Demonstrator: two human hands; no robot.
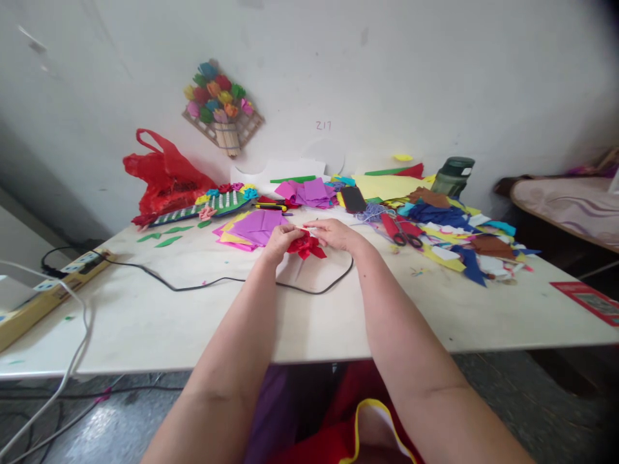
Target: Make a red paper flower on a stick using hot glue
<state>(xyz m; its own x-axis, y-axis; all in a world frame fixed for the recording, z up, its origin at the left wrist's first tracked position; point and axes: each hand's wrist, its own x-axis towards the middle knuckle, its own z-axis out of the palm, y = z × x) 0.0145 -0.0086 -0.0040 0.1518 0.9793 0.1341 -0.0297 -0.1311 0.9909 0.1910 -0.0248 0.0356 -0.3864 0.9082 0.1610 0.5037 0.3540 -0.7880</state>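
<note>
Between my two hands, a little above the white table (222, 328), is a red paper flower (307, 246) with spread petals. My left hand (282, 242) pinches its left side, fingers closed on the petals. On the flower's upper right, my right hand (333, 233) has its fingers bent together at a petal; the fingertips are partly hidden by the paper. A thin pale stem seems to show below the flower. Just left of my left hand lies a stack of purple, yellow and pink paper sheets (258, 227).
A black cable (227, 279) runs across the table, under my arms. Scissors (409, 238), a phone (353, 200) and paper scraps (464, 225) lie to the right, near a green bottle (453, 176). A red bag (169, 171) and a power strip (62, 287) are at left.
</note>
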